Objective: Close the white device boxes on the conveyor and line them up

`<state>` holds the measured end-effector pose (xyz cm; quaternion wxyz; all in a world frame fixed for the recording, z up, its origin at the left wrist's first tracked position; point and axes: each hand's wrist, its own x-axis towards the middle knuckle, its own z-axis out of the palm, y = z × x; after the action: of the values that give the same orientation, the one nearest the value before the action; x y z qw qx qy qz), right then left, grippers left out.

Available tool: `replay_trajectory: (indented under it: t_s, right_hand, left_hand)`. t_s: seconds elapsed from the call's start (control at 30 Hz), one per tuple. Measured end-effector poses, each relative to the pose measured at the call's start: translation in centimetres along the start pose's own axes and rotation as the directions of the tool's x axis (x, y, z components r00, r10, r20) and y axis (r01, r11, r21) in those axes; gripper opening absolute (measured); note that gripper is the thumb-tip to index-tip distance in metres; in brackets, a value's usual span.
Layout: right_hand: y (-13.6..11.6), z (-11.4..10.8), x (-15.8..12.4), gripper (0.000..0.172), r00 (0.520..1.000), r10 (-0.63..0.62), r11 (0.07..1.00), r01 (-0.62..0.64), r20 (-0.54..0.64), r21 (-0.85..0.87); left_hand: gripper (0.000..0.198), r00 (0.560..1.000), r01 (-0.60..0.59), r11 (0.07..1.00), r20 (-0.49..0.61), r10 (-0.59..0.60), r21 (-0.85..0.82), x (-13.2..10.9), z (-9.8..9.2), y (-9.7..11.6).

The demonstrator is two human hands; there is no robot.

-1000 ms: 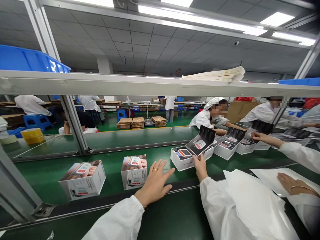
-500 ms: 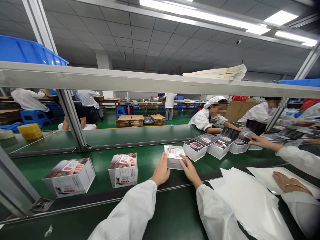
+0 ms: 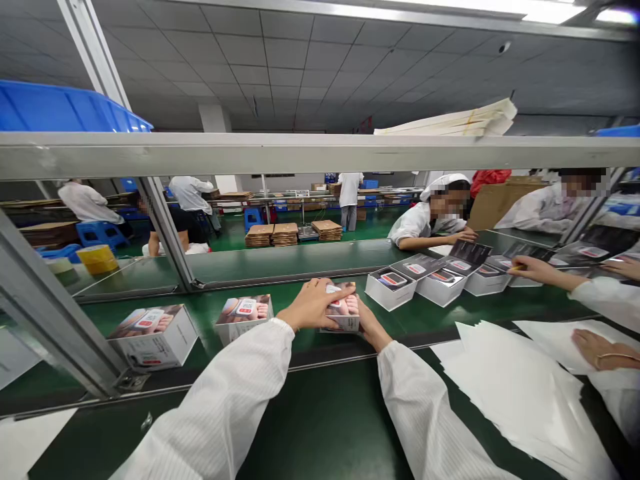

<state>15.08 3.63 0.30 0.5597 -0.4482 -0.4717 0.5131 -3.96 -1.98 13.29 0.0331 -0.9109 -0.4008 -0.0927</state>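
A small printed carton [image 3: 345, 321], with a photo of a hand and a device on its top, stands on the green belt between my hands. My left hand [image 3: 311, 305] lies over its left side and top, the thumb across the lid. My right hand [image 3: 373, 327] holds its right side, the fingers partly hidden behind it. To the left stand a closed carton [image 3: 244, 313] of the same print and another closed carton [image 3: 155, 337]. Just right of my hands is an open carton [image 3: 391, 287] with a device inside.
More open cartons [image 3: 443, 285] line the belt to the right. White sheets [image 3: 515, 380] lie at front right, near a co-worker's hand [image 3: 595, 350]. Another co-worker's hand [image 3: 537, 270] is over the cartons. A metal post [image 3: 65, 313] and a shelf beam [image 3: 280, 153] frame the belt.
The carton in my hands now shows its photo-printed lid instead of a pale face. My left hand has moved from its side onto its top. The view has turned slightly left.
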Motion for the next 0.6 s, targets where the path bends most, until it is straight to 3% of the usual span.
replay_trajectory:
  t_s: [0.07, 0.17, 0.27, 0.33, 0.37, 0.43, 0.53, 0.6]
  right_hand:
    - [-0.1, 0.8, -0.1, 0.05, 0.998, 0.062, 0.992, -0.06, 0.014, -0.108]
    - [-0.4, 0.8, -0.6, 0.058, 0.994, 0.111, 0.951, -0.1, 0.021, -0.292]
    - [-0.6, -0.6, -0.9, 0.054, 0.997, 0.008, 0.934, -0.033, -0.07, -0.356]
    - [-0.7, -2.3, -0.8, 0.047, 0.973, -0.112, 0.924, 0.027, -0.203, -0.383]
    - [-0.7, -3.4, -0.6, 0.044, 0.941, -0.174, 0.914, 0.046, -0.289, -0.402]
    - [-0.8, -6.0, 0.4, 0.041, 0.835, -0.258, 0.902, 0.026, -0.487, -0.432]
    - [-1.1, -10.0, 2.9, 0.043, 0.677, -0.238, 0.918, -0.078, -0.697, -0.389]
    - [-1.4, -12.1, 4.9, 0.044, 0.649, -0.176, 0.936, -0.123, -0.74, -0.331]
  left_hand:
    - [0.098, 0.994, 0.045, 0.999, 0.097, -0.046, 0.007, -0.1, -0.8, -0.8]
    - [0.096, 0.973, 0.123, 0.992, 0.194, -0.124, 0.017, -0.7, -0.4, -2.3]
    - [0.094, 0.957, 0.167, 0.986, 0.244, -0.158, -0.014, -1.2, 0.2, -3.7]
    - [0.093, 0.955, 0.169, 0.985, 0.253, -0.153, -0.04, -1.6, 0.1, -4.2]
    - [0.093, 0.955, 0.166, 0.985, 0.256, -0.149, -0.047, -1.8, 0.0, -4.4]
    - [0.093, 0.955, 0.164, 0.985, 0.259, -0.146, -0.049, -2.2, -0.4, -4.7]
    - [0.096, 0.956, 0.161, 0.986, 0.255, -0.147, -0.033, -3.3, -0.7, -5.0]
    - [0.097, 0.956, 0.167, 0.986, 0.248, -0.159, -0.013, -4.2, -0.7, -5.1]
